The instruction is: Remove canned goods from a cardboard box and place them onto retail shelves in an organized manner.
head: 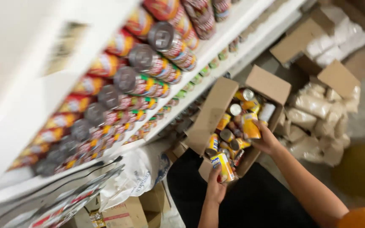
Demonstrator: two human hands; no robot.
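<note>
Both hands are down in the box [216, 110]: left hand [214, 188] grips a yellow can [223, 165] at its 12 o'clock, long axis tilted; right hand [266, 138] clasps another can [250, 126] at 10 o'clock.

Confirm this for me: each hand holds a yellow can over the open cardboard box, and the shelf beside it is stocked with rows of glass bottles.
Not quite. The head view shows the shelf stocked with rows of cans, red and yellow labelled, not glass bottles. The rest stands: the left hand holds a yellow can and the right hand holds another yellow can over the open cardboard box.
</note>
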